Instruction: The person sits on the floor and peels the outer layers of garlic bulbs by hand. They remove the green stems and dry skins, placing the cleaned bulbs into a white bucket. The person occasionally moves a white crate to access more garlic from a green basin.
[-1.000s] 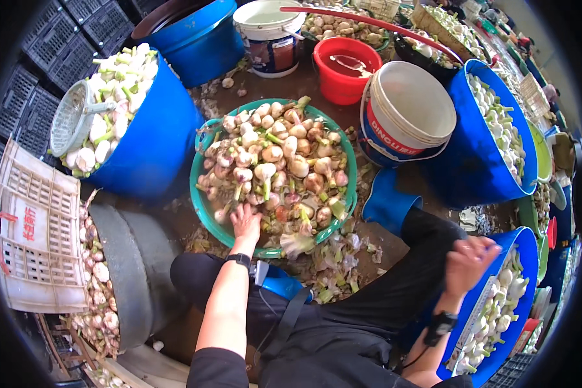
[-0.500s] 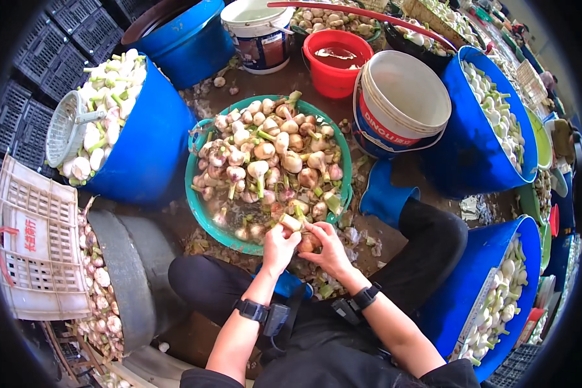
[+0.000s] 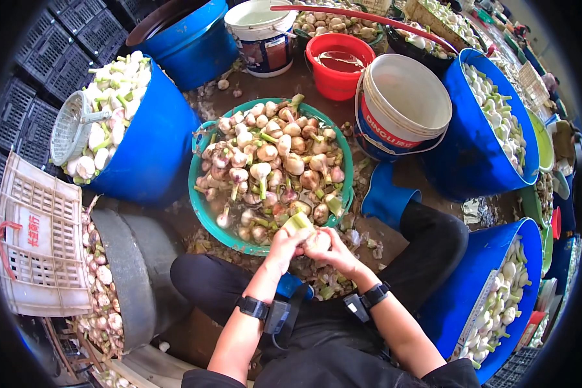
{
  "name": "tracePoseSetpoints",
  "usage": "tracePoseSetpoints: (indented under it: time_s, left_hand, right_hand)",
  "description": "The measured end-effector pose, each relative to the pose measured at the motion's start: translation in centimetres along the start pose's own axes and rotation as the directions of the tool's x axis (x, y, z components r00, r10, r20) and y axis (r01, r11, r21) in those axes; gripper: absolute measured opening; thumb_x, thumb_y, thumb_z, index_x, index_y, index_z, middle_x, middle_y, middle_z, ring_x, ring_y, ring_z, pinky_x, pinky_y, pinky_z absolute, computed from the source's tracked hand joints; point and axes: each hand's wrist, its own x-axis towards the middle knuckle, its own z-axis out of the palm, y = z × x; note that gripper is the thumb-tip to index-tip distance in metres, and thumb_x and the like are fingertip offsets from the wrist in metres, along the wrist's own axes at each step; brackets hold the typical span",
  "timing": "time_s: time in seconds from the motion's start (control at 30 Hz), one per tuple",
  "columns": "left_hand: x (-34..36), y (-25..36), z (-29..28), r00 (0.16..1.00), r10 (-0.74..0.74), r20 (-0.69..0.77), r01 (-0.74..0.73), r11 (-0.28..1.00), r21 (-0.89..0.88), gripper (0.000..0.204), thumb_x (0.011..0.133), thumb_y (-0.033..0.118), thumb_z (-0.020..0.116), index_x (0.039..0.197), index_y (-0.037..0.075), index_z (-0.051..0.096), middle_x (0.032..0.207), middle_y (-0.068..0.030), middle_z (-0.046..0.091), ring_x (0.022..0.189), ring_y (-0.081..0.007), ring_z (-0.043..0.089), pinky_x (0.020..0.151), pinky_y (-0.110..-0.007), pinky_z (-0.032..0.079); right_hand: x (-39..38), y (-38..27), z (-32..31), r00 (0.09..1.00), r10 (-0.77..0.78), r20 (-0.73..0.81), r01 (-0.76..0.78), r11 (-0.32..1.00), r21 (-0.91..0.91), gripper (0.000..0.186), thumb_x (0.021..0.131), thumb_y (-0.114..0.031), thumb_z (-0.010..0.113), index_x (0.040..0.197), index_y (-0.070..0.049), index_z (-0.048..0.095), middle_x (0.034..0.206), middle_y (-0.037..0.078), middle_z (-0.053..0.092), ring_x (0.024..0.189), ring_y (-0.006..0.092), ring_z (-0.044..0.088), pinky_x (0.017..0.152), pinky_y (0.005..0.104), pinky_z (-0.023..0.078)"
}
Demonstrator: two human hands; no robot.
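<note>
Just past my knees, both hands hold one garlic bulb (image 3: 316,243) near the front rim of a round green basin (image 3: 204,223). My left hand (image 3: 283,249) is closed at its thick pale-green stem, which points up and away. From the other side my right hand (image 3: 338,252) has its fingers and thumb closed on the whitish bulb. Many unpeeled garlic bulbs (image 3: 265,152) with cut stems fill the basin, some sitting in water at its near left. The undersides of my fingers are hidden.
Blue tubs of pale garlic stand at left (image 3: 152,139), far right (image 3: 459,145) and near right (image 3: 433,310). A grey tub (image 3: 136,278) of garlic with a white crate (image 3: 42,258) is near left. Beyond the basin are a red bucket (image 3: 333,84) and white buckets (image 3: 381,123). Peelings litter the floor.
The bulb has turned and now shows a whiter side, its stem standing more upright. My right hand has closed further around it, and both hands have come closer together.
</note>
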Motion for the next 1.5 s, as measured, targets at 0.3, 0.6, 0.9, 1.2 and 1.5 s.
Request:
tracePoseSetpoints:
  time_s: [0.3, 0.6, 0.9, 1.2, 1.5]
  left_hand:
    - [-0.5, 0.2, 0.3, 0.986, 0.103, 0.130, -0.050, 0.932, -0.358, 0.023, 0.078, 0.008, 0.060, 0.100, 0.004, 0.057, 0.075, -0.0001, 0.059, 0.053, -0.0013, 0.050, 0.037, -0.013, 0.031]
    - [0.2, -1.9, -2.4, 0.889, -0.096, 0.448, 0.372, 0.722, -0.583, 0.018, 0.077, 0.004, 0.053, 0.094, 0.001, 0.056, 0.068, 0.0011, 0.055, 0.049, -0.0044, 0.049, 0.039, -0.015, 0.037]
    - [-0.6, -1.9, -0.6, 0.987, -0.111, 0.117, 0.158, 0.801, -0.577, 0.019, 0.082, 0.010, 0.051, 0.098, 0.003, 0.058, 0.075, 0.0005, 0.061, 0.058, -0.0084, 0.055, 0.055, -0.022, 0.047]
    - [0.0, -3.5, 2.4, 0.974, 0.175, -0.144, -0.195, 0.970, -0.142, 0.009, 0.077, 0.003, 0.065, 0.086, 0.004, 0.062, 0.073, -0.0002, 0.062, 0.057, -0.0060, 0.054, 0.048, -0.019, 0.041]
    - [2.3, -6.4, -1.0, 0.723, 0.689, 0.061, -0.378, 0.319, 0.869, 0.030, 0.068, 0.015, 0.071, 0.092, 0.000, 0.061, 0.080, -0.0143, 0.062, 0.070, -0.0261, 0.061, 0.066, -0.033, 0.049]
  right_hand:
    - [-0.7, -1.9, -0.2, 0.890, 0.299, 0.345, -0.453, 0.673, 0.584, 0.066, 0.086, -0.061, 0.040, 0.129, -0.011, 0.038, 0.113, 0.009, 0.055, 0.094, 0.0252, 0.058, 0.083, 0.0376, 0.049]
    - [-1.5, -0.9, -0.3, 0.970, 0.162, 0.179, -0.227, 0.864, 0.449, 0.072, 0.073, -0.024, 0.076, 0.128, -0.009, 0.032, 0.118, 0.007, 0.047, 0.106, 0.0174, 0.050, 0.080, 0.0326, 0.049]
    - [-1.2, -2.4, -2.0, 0.923, 0.022, 0.384, -0.218, 0.852, 0.475, 0.082, 0.073, -0.024, 0.073, 0.137, -0.010, 0.022, 0.129, 0.008, 0.041, 0.112, 0.0208, 0.048, 0.087, 0.0360, 0.045]
    - [-0.8, -0.2, -0.6, 0.947, 0.115, -0.299, 0.076, 0.826, 0.558, 0.036, 0.092, -0.021, 0.049, 0.122, -0.002, 0.046, 0.109, 0.010, 0.058, 0.099, 0.0208, 0.058, 0.086, 0.0354, 0.049]
    - [-1.9, 0.0, 0.1, 0.940, -0.185, -0.288, 0.259, 0.934, 0.245, 0.024, 0.087, -0.017, 0.055, 0.105, -0.002, 0.059, 0.123, 0.014, 0.050, 0.113, 0.0221, 0.047, 0.096, 0.0356, 0.037]
